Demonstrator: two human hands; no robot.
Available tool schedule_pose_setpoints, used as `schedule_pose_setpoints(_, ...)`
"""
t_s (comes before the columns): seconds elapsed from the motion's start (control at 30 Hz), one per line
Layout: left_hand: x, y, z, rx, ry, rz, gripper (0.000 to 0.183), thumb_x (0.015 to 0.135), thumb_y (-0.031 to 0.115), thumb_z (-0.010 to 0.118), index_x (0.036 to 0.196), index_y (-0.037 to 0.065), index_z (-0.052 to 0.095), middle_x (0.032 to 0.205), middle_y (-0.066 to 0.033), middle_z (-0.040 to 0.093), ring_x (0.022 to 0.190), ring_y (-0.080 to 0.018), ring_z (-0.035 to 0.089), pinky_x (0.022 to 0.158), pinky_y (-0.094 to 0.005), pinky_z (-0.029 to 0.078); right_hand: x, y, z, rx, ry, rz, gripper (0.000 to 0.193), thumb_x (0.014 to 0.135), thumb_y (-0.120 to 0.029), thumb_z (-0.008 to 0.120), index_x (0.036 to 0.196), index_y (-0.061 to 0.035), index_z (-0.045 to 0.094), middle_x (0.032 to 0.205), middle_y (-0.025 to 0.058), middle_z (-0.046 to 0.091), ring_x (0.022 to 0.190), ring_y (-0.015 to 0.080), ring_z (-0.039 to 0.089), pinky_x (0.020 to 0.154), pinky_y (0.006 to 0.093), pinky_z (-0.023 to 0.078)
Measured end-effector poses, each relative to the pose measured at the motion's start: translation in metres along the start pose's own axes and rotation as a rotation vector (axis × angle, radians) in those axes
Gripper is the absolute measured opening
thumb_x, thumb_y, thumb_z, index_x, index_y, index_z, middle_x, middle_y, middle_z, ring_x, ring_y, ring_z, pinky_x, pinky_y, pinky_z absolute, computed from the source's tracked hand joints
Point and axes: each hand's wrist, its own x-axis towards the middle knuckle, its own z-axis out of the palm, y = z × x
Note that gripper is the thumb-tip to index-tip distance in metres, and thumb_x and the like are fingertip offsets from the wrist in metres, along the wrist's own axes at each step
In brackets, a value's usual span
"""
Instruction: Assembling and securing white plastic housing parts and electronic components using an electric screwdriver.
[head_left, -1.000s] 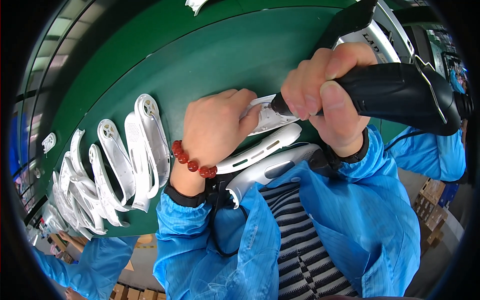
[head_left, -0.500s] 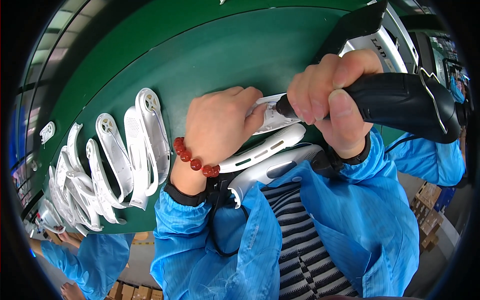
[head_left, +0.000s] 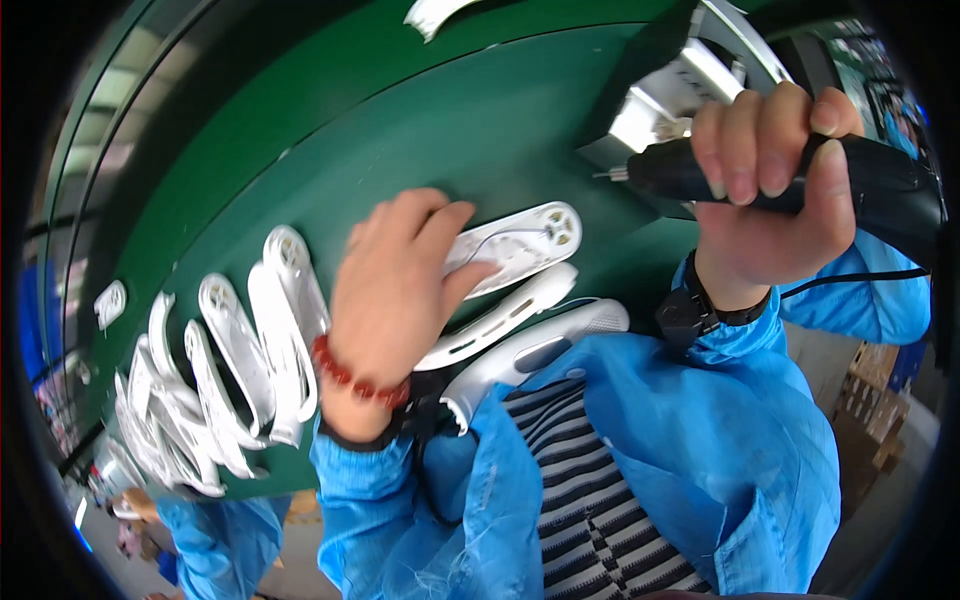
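Observation:
My left hand point(head_left: 390, 290), with a red bead bracelet at its wrist, grips the left end of a white plastic shell point(head_left: 520, 240) lying on the green table. Its thumb lies along the shell, and the fingers partly hide it. At the shell's right end a round, pale-gold fitting and a thin wire show. My right hand point(head_left: 780, 170) is wrapped around a black electric screwdriver point(head_left: 660, 172). The bit points left, above the table and apart from the shell. Nearer my body lie a slotted white shell point(head_left: 500, 320) and a white curved housing with a grey panel point(head_left: 545, 345).
Several white shells point(head_left: 235, 340) stand in a slanting row at the left. A small white part point(head_left: 110, 303) lies farther left, and a white curved piece point(head_left: 432, 14) at the far edge. A black-and-white box point(head_left: 690, 85) stands at the upper right. Other people's blue sleeves point(head_left: 225, 535) show nearby.
My right hand has lifted the screwdriver off the shell and drawn it to the right. My left hand has stayed on the shell. A white curved piece shows more at the far edge.

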Motion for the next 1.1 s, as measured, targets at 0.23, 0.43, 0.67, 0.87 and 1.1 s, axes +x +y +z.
schedule_pose_setpoints(0.23, 0.044, 0.057, -0.068, 0.248, 0.112, 0.141, 0.036, 0.077, 0.008, 0.071, 0.111, 0.001, 0.062, 0.106, -0.0158, 0.061, 0.097, -0.0334, 0.060, 0.085, -0.0381, 0.047, -0.019, -0.034, -0.050, -0.115, 0.178, -0.114, 0.017, 0.095, -0.009, 0.045, 0.110, -0.0014, 0.044, 0.074, 0.0107, 0.050, 0.060, 0.0189, 0.049, 0.057, 0.0372, 0.045)
schedule_pose_setpoints(0.43, 0.193, -0.042, 0.003, 0.342, 0.260, 0.099, 0.051, 0.088, 0.038, 0.065, 0.125, 0.004, 0.056, 0.126, -0.0181, 0.056, 0.118, -0.0340, 0.053, 0.099, -0.0392, 0.044, -0.025, -0.025, -0.040, -0.177, 0.294, -0.066, 0.015, 0.090, -0.003, 0.056, 0.101, 0.0011, 0.047, 0.066, 0.0111, 0.057, 0.054, 0.0182, 0.056, 0.053, 0.0334, 0.049)
schedule_pose_setpoints(0.67, 0.258, -0.078, 0.047, 0.099, 0.030, -0.038, 0.069, 0.083, 0.042, 0.070, 0.134, 0.001, 0.046, 0.125, -0.0252, 0.057, 0.115, -0.0371, 0.057, 0.097, -0.0405, 0.045, -0.026, -0.024, -0.045, -0.375, 0.187, 0.025, 0.015, 0.095, -0.013, 0.049, 0.107, -0.0061, 0.045, 0.070, 0.0056, 0.048, 0.056, 0.0148, 0.049, 0.055, 0.0316, 0.044)
schedule_pose_setpoints(0.87, 0.194, -0.068, 0.006, 0.067, -0.268, -0.061, 0.057, 0.084, 0.028, 0.071, 0.126, 0.003, 0.043, 0.105, -0.0210, 0.061, 0.095, -0.0357, 0.061, 0.085, -0.0402, 0.047, -0.023, -0.015, -0.050, -0.294, 0.189, 0.056, 0.016, 0.095, -0.014, 0.049, 0.108, -0.0061, 0.045, 0.069, 0.0057, 0.048, 0.056, 0.0146, 0.049, 0.055, 0.0319, 0.044)
schedule_pose_setpoints(1.1, 0.079, -0.058, -0.055, 0.122, -0.410, -0.189, 0.051, 0.077, 0.011, 0.074, 0.119, 0.003, 0.047, 0.110, -0.0217, 0.059, 0.105, -0.0390, 0.058, 0.089, -0.0409, 0.046, -0.018, -0.014, -0.044, -0.267, 0.134, 0.042, 0.016, 0.094, -0.011, 0.049, 0.108, -0.0041, 0.045, 0.070, 0.0073, 0.049, 0.056, 0.0152, 0.049, 0.055, 0.0319, 0.044)
